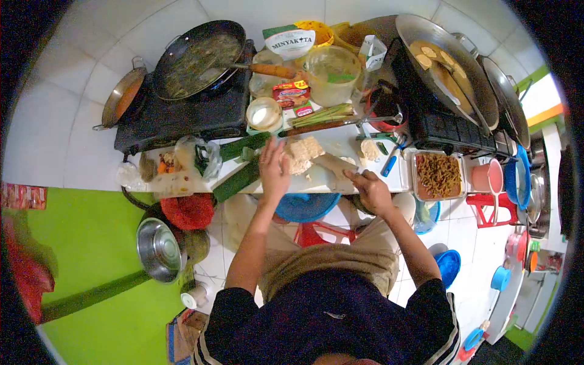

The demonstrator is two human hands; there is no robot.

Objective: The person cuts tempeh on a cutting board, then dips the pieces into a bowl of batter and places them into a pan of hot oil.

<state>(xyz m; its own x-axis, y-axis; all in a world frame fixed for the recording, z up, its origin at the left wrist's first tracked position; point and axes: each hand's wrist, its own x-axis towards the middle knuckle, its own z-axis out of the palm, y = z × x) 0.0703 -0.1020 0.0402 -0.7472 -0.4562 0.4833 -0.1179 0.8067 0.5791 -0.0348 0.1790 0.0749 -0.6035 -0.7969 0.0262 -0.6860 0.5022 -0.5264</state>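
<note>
At the middle of the counter lies a pale tempeh block (304,152), with crumbs beside it. My left hand (274,167) rests at its left end, fingers together against the block. In my right hand (370,191) is the handle of a knife, and its broad blade (334,164) reaches left to the block's right side. Green leaf wrappings (238,180) lie left of my left hand. A small pale piece (369,149) sits to the right of the blade, near a blue-handled tool (389,162).
A black wok (194,67) stands on the left stove, and a large pan of oil with frying pieces (447,73) on the right one. A long-handled ladle (328,126) lies behind the block. A container of browned strips (438,175) sits at right.
</note>
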